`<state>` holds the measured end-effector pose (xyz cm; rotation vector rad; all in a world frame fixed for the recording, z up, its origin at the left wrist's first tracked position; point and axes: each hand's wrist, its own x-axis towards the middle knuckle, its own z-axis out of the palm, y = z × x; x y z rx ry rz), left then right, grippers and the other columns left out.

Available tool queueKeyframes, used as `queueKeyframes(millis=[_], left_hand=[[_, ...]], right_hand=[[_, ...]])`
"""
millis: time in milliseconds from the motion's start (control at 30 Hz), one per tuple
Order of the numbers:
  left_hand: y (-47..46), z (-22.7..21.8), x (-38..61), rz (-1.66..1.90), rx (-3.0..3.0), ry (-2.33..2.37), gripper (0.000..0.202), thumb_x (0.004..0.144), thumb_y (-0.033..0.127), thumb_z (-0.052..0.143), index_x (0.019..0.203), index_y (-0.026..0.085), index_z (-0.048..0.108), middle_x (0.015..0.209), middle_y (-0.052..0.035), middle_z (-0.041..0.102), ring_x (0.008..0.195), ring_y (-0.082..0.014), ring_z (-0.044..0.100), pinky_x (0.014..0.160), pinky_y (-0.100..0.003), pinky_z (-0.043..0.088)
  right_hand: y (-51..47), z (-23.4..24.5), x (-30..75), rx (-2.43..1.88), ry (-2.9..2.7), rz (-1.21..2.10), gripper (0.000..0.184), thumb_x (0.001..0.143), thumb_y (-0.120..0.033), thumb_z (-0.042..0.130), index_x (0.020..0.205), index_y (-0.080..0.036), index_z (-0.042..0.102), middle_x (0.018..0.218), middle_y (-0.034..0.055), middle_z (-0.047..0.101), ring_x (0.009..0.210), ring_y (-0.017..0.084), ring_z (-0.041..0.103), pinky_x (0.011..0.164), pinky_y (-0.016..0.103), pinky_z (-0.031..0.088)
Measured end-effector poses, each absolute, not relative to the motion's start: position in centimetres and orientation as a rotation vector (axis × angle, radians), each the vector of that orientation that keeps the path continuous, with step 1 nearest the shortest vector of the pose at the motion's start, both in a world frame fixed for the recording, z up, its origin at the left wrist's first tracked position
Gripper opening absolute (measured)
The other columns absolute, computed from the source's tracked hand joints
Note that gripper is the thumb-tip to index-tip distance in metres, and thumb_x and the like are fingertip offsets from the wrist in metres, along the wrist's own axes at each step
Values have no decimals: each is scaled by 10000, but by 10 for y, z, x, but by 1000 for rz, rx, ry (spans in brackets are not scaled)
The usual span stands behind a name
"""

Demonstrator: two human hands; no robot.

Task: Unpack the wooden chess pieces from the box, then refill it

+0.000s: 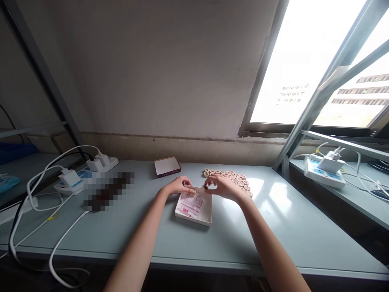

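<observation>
Colour log from my remote station: the shallow box (194,218) reads white, with a pink grid and pink lettering across its floor. The round wooden pieces (234,182) are pale tan, marked with dark characters (too small on this feed to read). The flat case (167,166) is white on top, dark red along its edge. The desk (273,239) is pale grey-blue; the power strip (324,172) is white with blue panels.

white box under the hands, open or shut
Open: no lid covers the white box, and a pink-printed sheet shows inside it.
</observation>
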<state>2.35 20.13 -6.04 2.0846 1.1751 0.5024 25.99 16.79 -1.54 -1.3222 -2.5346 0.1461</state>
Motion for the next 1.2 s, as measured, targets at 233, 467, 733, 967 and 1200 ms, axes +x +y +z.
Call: queueKeyframes(millis=[233, 467, 733, 967, 1200], left_hand=[[202, -61, 23, 506, 2112, 1164, 372, 629, 508, 666, 785, 171, 655, 900, -57, 568, 822, -200, 528, 705, -289, 406], [203, -60, 24, 483, 2146, 1184, 365, 653, 500, 644, 840, 187, 664, 917, -62, 584, 859, -222, 534, 729, -296, 414], [195, -59, 40, 509, 2148, 1255, 387, 690, 558, 599, 856, 215, 659, 961, -53, 598, 901, -229, 544, 738, -283, 411], [195, -63, 42, 498, 2083, 1231, 417, 634, 574, 648, 825, 204, 623, 973, -47, 579, 864, -209, 556, 718, -284, 418], [201, -67, 37, 472, 2037, 1173, 347, 672, 503, 639, 844, 204, 607, 986, -43, 570, 867, -192, 553, 683, -260, 420]], right_hand=[[160, -27, 236, -1148, -2637, 50, 185, 760, -382, 634, 871, -234, 650, 887, 32, 617, 835, 187, 565, 736, 289, 383], [161, -27, 231, -1172, -2634, -32, 151, 791, -348, 625, 844, -207, 630, 861, 41, 627, 828, 184, 573, 752, 292, 364], [164, -27, 237, -1176, -2626, 111, 106, 824, -258, 576, 791, -230, 673, 794, 9, 670, 767, 168, 593, 715, 265, 384], [170, -12, 270, -1476, -2431, 92, 101, 815, -288, 561, 823, -245, 652, 825, 0, 674, 727, 163, 596, 622, 251, 374], [180, -19, 300, -1802, -2500, 281, 185, 686, -260, 679, 868, -244, 646, 891, 2, 660, 791, 169, 590, 557, 223, 354]])
